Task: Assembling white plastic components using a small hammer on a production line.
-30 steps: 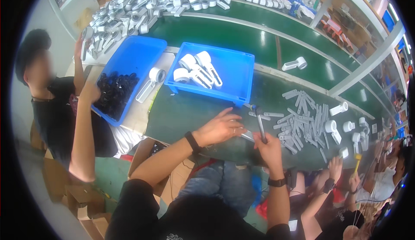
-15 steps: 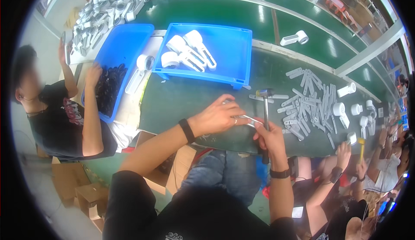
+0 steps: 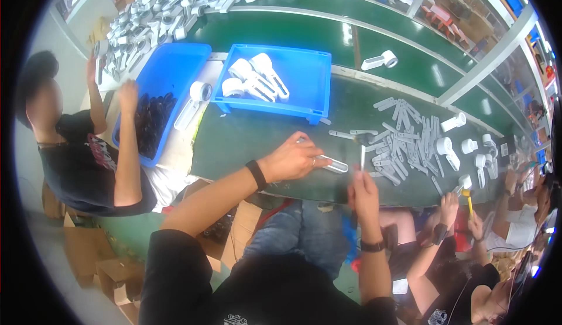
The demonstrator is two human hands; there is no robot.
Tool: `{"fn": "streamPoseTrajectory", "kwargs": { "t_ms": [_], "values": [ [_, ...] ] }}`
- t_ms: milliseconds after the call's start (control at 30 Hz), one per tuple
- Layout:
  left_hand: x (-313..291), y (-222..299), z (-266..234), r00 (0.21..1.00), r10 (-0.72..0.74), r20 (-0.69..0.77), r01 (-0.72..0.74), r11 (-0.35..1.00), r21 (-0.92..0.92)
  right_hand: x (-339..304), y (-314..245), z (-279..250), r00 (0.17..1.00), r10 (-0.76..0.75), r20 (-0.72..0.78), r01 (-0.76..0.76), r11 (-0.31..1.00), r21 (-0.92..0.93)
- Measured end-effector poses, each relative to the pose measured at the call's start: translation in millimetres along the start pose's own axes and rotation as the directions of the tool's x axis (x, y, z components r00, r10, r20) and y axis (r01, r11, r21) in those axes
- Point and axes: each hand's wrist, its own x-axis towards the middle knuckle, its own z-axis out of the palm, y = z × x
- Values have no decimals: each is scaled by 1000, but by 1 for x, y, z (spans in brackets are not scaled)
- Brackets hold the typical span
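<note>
On the green table, my left hand [image 3: 294, 160] is closed over a white part with a long slotted handle [image 3: 335, 165]. The slotted end sticks out to the right of my fingers; the rest is covered by the hand. My right hand [image 3: 364, 193] grips a hammer [image 3: 362, 157], its metal shaft pointing up and its head smeared by motion. The hammer stands just right of the slotted end, apart from it. Beyond the hammer lies a loose pile of flat grey strips [image 3: 404, 140].
A blue tray [image 3: 281, 111] on short feet holds several white handled parts. At left, a person [image 3: 76, 155] reaches over a blue bin [image 3: 181, 62] of dark pieces. White parts [image 3: 448, 152] lie at right, near a co-worker's hand and yellow hammer [image 3: 469, 202]. Cardboard boxes [image 3: 93, 255] stand below.
My right hand has come away from the slotted part and lowered slightly, still gripping the hammer. The slotted handle now shows more plainly beside my left hand. The view has shifted a little.
</note>
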Motion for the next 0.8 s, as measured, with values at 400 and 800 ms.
{"fn": "streamPoseTrajectory", "kwargs": {
  "t_ms": [400, 800],
  "values": [
    [-2, 10, -4, 996, -53, -75, 50, 998, -38, -99, -34, 8, 971, -228, -77, 199, 942, -271],
    [-4, 13, 0, 997, -34, -74, 36, 999, 22, -93, -17, 11, 971, -226, -79, 146, 823, -549]
  ]
}}
